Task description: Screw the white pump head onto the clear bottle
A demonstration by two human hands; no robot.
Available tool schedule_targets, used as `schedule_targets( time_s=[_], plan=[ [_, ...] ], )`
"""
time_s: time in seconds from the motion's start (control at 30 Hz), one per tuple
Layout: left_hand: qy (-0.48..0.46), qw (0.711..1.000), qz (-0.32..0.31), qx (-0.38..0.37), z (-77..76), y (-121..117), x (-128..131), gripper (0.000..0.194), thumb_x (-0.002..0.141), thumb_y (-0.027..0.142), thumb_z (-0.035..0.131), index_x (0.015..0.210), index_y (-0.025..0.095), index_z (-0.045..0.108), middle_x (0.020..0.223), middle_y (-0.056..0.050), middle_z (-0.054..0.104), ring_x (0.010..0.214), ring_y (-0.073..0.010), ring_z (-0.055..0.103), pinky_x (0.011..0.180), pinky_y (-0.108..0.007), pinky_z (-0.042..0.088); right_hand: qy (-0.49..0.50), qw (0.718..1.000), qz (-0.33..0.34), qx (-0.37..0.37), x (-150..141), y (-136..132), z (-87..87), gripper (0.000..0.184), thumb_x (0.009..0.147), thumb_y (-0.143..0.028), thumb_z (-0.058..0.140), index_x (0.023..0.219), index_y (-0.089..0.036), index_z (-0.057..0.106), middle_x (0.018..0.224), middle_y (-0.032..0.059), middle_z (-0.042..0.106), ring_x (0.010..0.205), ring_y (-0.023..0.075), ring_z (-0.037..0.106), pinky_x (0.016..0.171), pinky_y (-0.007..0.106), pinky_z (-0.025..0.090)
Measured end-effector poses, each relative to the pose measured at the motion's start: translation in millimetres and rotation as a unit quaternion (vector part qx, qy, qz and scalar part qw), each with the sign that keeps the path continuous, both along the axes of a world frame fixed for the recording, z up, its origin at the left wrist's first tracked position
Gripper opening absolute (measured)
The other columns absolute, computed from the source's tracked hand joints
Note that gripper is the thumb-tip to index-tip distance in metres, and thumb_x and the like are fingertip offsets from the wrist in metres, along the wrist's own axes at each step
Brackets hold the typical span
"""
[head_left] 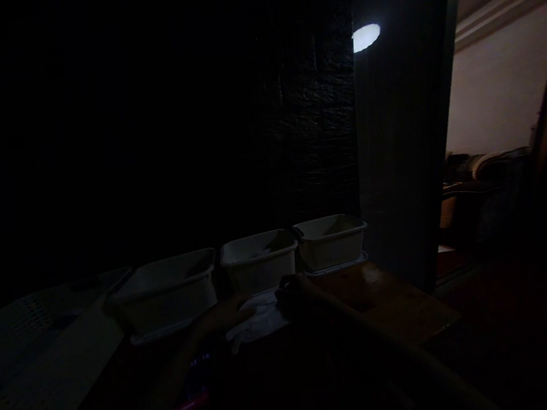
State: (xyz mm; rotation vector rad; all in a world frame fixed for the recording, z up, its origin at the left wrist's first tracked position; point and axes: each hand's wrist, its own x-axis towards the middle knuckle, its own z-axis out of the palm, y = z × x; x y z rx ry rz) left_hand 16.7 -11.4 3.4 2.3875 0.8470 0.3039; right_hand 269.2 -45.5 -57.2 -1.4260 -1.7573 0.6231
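Observation:
The scene is very dark. A crumpled white cloth (261, 317) lies on the wooden table between my hands, with narrow strips at its lower left; its exact kind cannot be made out. My left hand (226, 312) reaches in from the left, its fingers stretched out and touching the cloth's left edge. At the right edge, my right hand (293, 291) has its fingers curled in a pinch against the cloth. Dimness hides most fingertip detail.
Three pale plastic bins, a left bin (164, 293), a middle bin (261, 267) and a right bin (333, 244), line the back of the table (398, 306). A perforated basket (71, 352) stands at far left. A lit screen (191, 387) glows near my left forearm. A doorway opens at right.

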Motion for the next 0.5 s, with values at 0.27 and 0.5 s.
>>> schedule_targets(
  time_s=[0.27,0.5],
  plan=[
    [0.045,0.997,0.065,-0.025,-5.9,10.7,-15.5,0.055,0.083,0.064,0.051,0.108,0.019,0.068,0.101,-0.008,0.073,0.091,-0.0251,0.064,0.071,-0.029,0.047,-0.089,0.984,0.152,-0.018,-25.7,9.8,29.9,0.033,0.090,-0.039,0.062,0.101,-0.009,0.069,0.091,0.0109,0.072,0.073,0.0137,0.064,0.060,0.020,0.044],
    [-0.018,1.000,0.018,-0.017,-7.8,8.5,-11.7,0.046,0.090,0.053,0.045,0.110,0.017,0.066,0.114,-0.009,0.070,0.103,-0.0249,0.063,0.086,-0.031,0.046,-0.275,0.953,0.130,0.003,-66.7,17.7,50.7,0.033,0.089,-0.021,0.063,0.120,-0.011,0.067,0.105,0.0150,0.073,0.085,0.0200,0.069,0.066,0.023,0.044]
  ],
)
